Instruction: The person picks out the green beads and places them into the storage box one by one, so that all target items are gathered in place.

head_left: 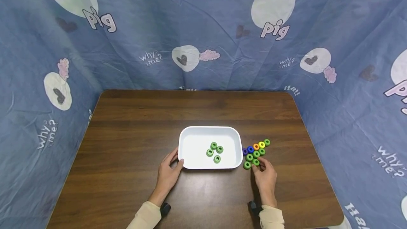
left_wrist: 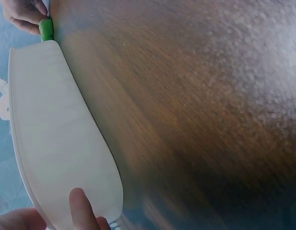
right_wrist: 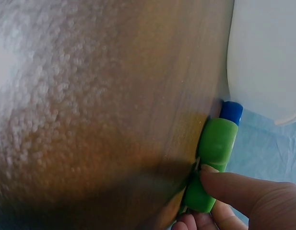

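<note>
The white rectangular tray (head_left: 194, 144) with rounded corners sat on the brown wood-grain tabletop (head_left: 136, 126). Four green rings (head_left: 217, 159) lay flat inside it, clustered right of centre.

The left hand (head_left: 167, 174) gripped the tray at its near-left corner, its thumb against the near outer wall and its fingers at the left wall. The gap between thumb and fingers was only as wide as the corner.

The right hand (head_left: 265, 177) was nearly closed and pinched one green ring (head_left: 255, 162) between thumb and fingers. This ring was at the tabletop, right of the tray and at the near side of a ring group.

The far row of the group ran obliquely from near left to far right: purple ring (head_left: 245, 152), just beside the tray's right wall, then blue ring (head_left: 250, 149), orange ring (head_left: 256, 146), yellow ring (head_left: 261, 144) and end green ring (head_left: 267, 142). Three middle green rings (head_left: 256, 154) lay along its near side. A near-left green ring (head_left: 247, 165) lay left of the pinched one.

The blue printed curtain (head_left: 222, 77) behind the tabletop bore the readable words "pig", "why me?" and "Ha!!".
</note>
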A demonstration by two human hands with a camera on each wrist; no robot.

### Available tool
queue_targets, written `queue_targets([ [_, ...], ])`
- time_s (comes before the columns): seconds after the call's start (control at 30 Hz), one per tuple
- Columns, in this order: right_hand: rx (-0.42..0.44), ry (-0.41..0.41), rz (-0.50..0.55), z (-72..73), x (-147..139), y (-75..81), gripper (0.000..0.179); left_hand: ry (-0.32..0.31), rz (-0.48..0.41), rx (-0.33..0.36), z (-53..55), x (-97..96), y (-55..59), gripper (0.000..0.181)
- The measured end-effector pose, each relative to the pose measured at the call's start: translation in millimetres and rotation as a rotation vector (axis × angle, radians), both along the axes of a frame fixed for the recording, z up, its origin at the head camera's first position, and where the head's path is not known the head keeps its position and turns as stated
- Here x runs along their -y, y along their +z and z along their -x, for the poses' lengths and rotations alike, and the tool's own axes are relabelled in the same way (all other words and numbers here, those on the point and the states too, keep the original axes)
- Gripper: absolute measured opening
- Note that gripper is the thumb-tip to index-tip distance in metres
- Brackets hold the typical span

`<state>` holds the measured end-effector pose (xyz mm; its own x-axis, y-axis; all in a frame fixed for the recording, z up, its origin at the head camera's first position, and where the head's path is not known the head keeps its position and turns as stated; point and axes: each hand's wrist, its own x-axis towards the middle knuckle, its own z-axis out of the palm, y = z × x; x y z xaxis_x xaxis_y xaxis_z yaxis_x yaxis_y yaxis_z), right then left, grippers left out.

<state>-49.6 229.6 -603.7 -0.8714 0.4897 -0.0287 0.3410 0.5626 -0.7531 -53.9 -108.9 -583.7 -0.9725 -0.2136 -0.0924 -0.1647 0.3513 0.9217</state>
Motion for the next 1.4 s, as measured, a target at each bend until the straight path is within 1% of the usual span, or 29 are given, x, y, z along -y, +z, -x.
queue_targets([
  [0.17,-0.036,-0.006,-0.011,-0.3,-1.0,1.0,0.034,-0.004,0.000,0.001,0.0,0.4,0.2,0.053],
  [0.27,-0.057,-0.018,-0.010,-0.5,-1.5,4.5,0.035,-0.005,-0.003,-0.002,-0.1,0.7,-0.4,0.053],
  [0.43,-0.092,-0.033,0.001,1.3,-2.0,18.5,0.035,-0.006,-0.006,-0.011,-0.4,0.5,-0.7,0.052],
  [0.53,-0.134,-0.029,0.008,4.2,-1.7,28.4,0.035,-0.008,-0.013,-0.017,-0.6,0.5,-0.5,0.052],
  [0.77,-0.233,0.023,-0.016,13.5,7.8,50.4,0.035,-0.004,-0.004,-0.021,-0.6,0.2,-0.6,0.052],
  [0.87,-0.275,0.047,0.007,19.3,14.7,57.6,0.034,-0.002,0.000,-0.032,-0.2,0.2,-0.8,0.053],
  [0.97,-0.298,0.082,0.033,24.8,23.4,63.9,0.034,-0.002,0.001,-0.045,0.1,0.3,-1.0,0.053],
  [1.07,-0.275,0.132,0.025,29.8,33.2,68.9,0.034,-0.001,-0.002,-0.042,-0.1,0.6,-0.9,0.053],
  [1.17,-0.224,0.202,0.000,34.6,43.0,72.0,0.035,-0.003,-0.005,-0.033,-0.5,0.9,-0.2,0.053],
  [1.27,-0.156,0.282,-0.036,38.4,51.6,72.8,0.035,-0.004,-0.009,-0.024,-0.6,1.1,0.7,0.053],
  [1.4,-0.110,0.372,-0.084,42.1,61.3,70.2,0.034,-0.007,-0.005,-0.019,-0.8,1.5,1.2,0.052],
])
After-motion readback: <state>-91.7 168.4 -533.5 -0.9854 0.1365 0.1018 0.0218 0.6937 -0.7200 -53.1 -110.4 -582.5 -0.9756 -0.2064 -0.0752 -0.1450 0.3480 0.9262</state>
